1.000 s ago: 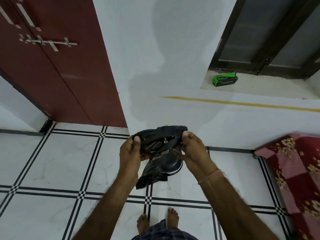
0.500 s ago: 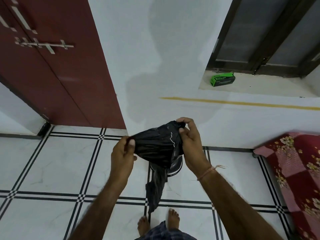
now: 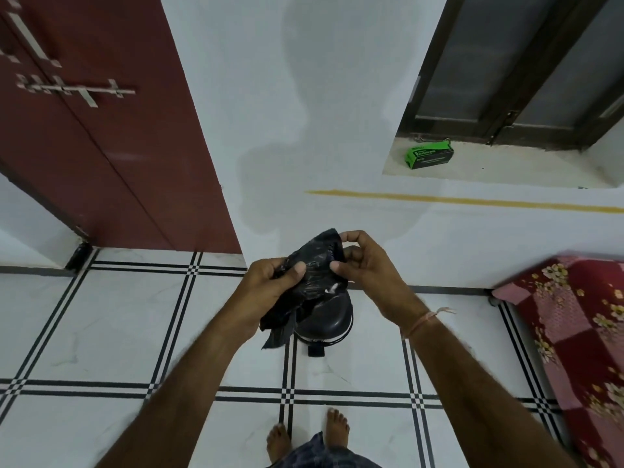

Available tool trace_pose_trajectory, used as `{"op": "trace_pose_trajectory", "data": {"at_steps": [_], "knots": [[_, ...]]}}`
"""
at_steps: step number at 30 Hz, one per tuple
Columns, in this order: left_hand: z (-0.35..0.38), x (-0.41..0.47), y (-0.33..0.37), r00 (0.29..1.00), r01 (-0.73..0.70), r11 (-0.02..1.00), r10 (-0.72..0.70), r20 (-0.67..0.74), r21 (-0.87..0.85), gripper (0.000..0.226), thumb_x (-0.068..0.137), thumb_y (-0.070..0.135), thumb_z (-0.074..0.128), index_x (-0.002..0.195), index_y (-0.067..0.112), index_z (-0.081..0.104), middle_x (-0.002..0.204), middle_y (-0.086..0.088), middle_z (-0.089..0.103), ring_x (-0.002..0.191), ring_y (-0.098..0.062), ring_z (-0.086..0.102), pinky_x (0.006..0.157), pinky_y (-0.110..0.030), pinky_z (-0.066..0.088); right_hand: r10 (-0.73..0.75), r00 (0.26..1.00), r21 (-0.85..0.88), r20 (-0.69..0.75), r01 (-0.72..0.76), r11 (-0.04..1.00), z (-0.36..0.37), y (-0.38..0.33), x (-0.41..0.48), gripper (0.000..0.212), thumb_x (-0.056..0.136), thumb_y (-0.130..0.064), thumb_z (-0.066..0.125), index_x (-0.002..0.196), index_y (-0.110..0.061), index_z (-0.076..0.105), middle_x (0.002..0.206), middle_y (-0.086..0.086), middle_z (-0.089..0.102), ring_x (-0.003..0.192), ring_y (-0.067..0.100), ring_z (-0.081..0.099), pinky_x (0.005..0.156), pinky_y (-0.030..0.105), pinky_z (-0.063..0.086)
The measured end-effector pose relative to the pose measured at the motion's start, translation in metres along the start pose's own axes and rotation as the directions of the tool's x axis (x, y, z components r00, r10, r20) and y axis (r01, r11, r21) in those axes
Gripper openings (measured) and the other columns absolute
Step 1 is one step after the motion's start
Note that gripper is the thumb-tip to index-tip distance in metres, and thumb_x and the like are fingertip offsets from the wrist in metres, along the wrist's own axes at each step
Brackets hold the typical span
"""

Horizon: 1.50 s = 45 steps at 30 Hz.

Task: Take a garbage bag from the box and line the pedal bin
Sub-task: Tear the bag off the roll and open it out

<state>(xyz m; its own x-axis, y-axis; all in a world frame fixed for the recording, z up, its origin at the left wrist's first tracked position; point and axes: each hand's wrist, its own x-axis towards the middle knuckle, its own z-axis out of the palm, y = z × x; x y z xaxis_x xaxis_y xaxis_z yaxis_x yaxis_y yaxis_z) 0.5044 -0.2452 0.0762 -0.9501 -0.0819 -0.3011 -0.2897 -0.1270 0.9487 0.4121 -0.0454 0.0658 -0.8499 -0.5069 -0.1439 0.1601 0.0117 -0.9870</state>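
Bag (image 3: 310,278): black, crumpled, held between both hands; left hand (image 3: 270,288) closed round its lower bulk, thumb on top, likely to steady it; right hand (image 3: 361,265) pinching the upper edge with fingertips, apparently seeking the mouth to open it. Bin (image 3: 329,319): black, lid down, directly beneath the hands; unlined as yet. Box (image 3: 429,157): green, on a ledge well beyond the right hand.

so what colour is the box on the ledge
Green with a black band, the garbage bag box shows best in the head view.
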Motion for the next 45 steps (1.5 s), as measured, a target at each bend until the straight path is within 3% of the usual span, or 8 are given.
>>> {"op": "trace_pose_trajectory", "data": {"at_steps": [4,8,13,18,29,38,43,45], "knots": [[0.005,-0.008,-0.009,0.994,0.105,0.988,-0.107,-0.009,-0.113,0.032,0.096,0.031,0.065,0.106,0.003,0.076,0.103,-0.017,0.078,0.095,-0.028,0.075,0.082,-0.031,0.058,-0.073,0.976,-0.241,-0.207,0.021,0.97,-0.004,0.007,0.011,0.026,0.092,0.002,0.065,0.113,-0.013,0.064,0.083,0.01,0.072,0.075,0.019,0.068,0.075,0.036,0.058],[0.012,-0.01,-0.012,0.978,0.049,0.986,-0.079,-0.195,-0.158,0.023,0.089,0.025,0.075,0.096,0.003,0.077,0.094,-0.019,0.078,0.087,-0.03,0.073,0.076,-0.032,0.059,-0.27,0.815,-0.388,-0.513,0.06,0.92,0.025,0.001,-0.013,0.008,0.098,-0.025,0.066,0.095,-0.018,0.064,0.086,-0.003,0.07,0.074,0.01,0.063,0.068,0.021,0.051],[0.018,-0.012,-0.007,0.97,0.016,0.982,-0.06,-0.235,-0.187,0.031,0.093,0.031,0.071,0.102,0.002,0.075,0.099,-0.022,0.077,0.094,-0.035,0.076,0.085,-0.043,0.061,-0.032,0.991,-0.046,-0.128,0.026,0.999,0.06,0.005,-0.035,0.02,0.096,-0.021,0.07,0.098,-0.001,0.072,0.085,0.02,0.074,0.075,0.017,0.07,0.065,0.026,0.055],[0.015,-0.008,-0.008,0.972,0.035,0.988,-0.068,-0.225,-0.149,0.023,0.096,0.032,0.067,0.096,0.013,0.079,0.097,-0.02,0.077,0.093,-0.035,0.075,0.078,-0.043,0.056,0.044,0.992,0.095,-0.116,-0.033,0.995,0.054,0.011,-0.028,0.018,0.095,-0.013,0.07,0.108,0.0,0.072,0.101,0.022,0.077,0.091,0.026,0.075,0.08,0.033,0.059],[0.017,-0.007,-0.021,0.978,0.115,0.896,-0.177,-0.107,-0.428,0.021,0.088,0.032,0.067,0.082,0.012,0.068,0.09,-0.009,0.077,0.082,-0.02,0.075,0.065,-0.032,0.06,0.247,0.964,0.262,-0.102,-0.214,0.941,0.045,0.01,-0.021,0.019,0.101,-0.017,0.061,0.099,0.002,0.067,0.077,0.007,0.07,0.061,0.01,0.066,0.051,0.018,0.051],[-0.001,-0.005,-0.041,0.939,0.085,0.773,-0.273,-0.209,-0.628,0.031,0.103,0.031,0.049,0.117,0.009,0.066,0.114,-0.01,0.075,0.096,-0.02,0.075,0.069,-0.032,0.063,0.432,0.888,0.528,-0.159,-0.293,0.797,0.027,0.03,-0.011,0.025,0.109,-0.014,0.045,0.088,-0.011,0.058,0.069,0.004,0.056,0.046,0.005,0.051,0.041,0.016,0.042],[-0.002,-0.001,-0.039,0.926,0.057,0.768,-0.279,-0.253,-0.638,0.047,0.104,0.033,0.05,0.134,-0.002,0.057,0.123,-0.018,0.071,0.103,-0.025,0.074,0.072,-0.032,0.062,0.276,0.96,0.198,-0.043,-0.263,0.944,0.027,0.028,-0.016,0.04,0.1,-0.03,0.064,0.116,0.006,0.068,0.106,0.022,0.075,0.091,0.028,0.076,0.081,0.036,0.063],[-0.004,0.001,-0.04,0.937,0.04,0.783,-0.246,-0.25,-0.62,0.058,0.103,0.04,0.049,0.138,-0.006,0.053,0.132,-0.023,0.066,0.117,-0.032,0.068,0.078,-0.035,0.062,0.285,0.953,0.161,-0.097,-0.268,0.95,0.023,0.029,-0.014,0.042,0.096,-0.027,0.069,0.112,0.012,0.067,0.086,0.016,0.071,0.068,0.021,0.067,0.06,0.025,0.057]]}}
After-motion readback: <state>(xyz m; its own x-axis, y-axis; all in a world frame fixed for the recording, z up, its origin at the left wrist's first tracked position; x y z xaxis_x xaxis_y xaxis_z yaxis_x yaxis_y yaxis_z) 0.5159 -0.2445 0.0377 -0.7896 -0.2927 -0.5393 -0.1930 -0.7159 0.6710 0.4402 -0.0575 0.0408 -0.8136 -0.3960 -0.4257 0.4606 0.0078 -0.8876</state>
